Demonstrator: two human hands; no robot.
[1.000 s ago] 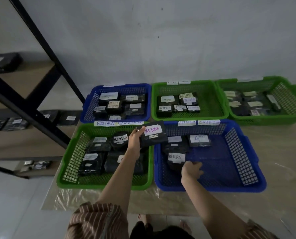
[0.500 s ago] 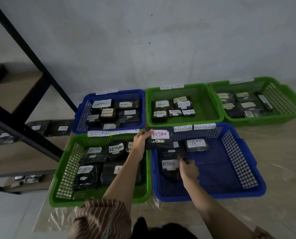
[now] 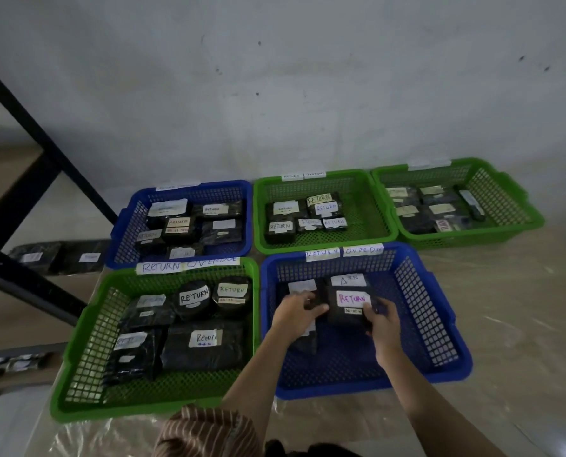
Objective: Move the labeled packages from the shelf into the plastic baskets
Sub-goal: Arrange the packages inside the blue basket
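Pkg w/ pink RETURN label [image 3: 350, 306] has moved from over the basket rims down into lower-center blue basket [image 3: 439, 328]. Left hand [image 3: 295, 315] & right hand [image 3: 383, 321] grip its sides. Lower-left green basket [image 3: 87, 341]: black pkgs.

Tape on the near blue basket's [image 3: 439, 324] far rim reads "RETURN" and "OVERDUE", as does the near green basket's [image 3: 87, 341] rim tape. Inside the blue one, a black package [image 3: 349, 308] bears "RETURN" in pink; a round package [image 3: 194, 300] in the green basket says "RETURN".
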